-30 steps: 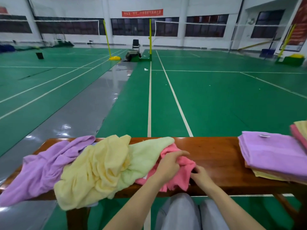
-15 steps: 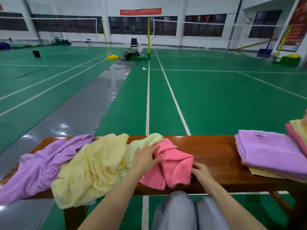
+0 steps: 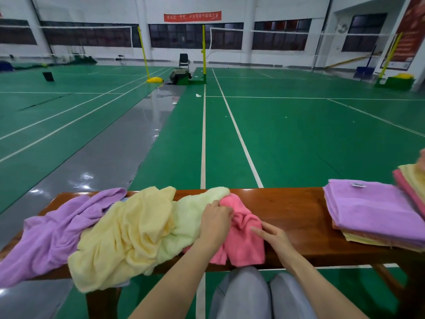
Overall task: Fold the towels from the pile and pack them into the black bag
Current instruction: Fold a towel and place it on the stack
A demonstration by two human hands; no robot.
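Left hand (image 3: 215, 223) hides part of the pink towel (image 3: 243, 240).

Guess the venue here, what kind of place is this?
Most likely an indoor badminton hall. The green court floor is marked with white lines, nets hang between yellow posts, and a red banner hangs on the far wall. The towels lie on a wooden bench at courtside.

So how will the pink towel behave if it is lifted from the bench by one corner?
The pink towel will probably go limp and hang: it already lies rumpled, sagging over the bench edge. It looks light, and its terry nap should not slip from the left hand or right hand.
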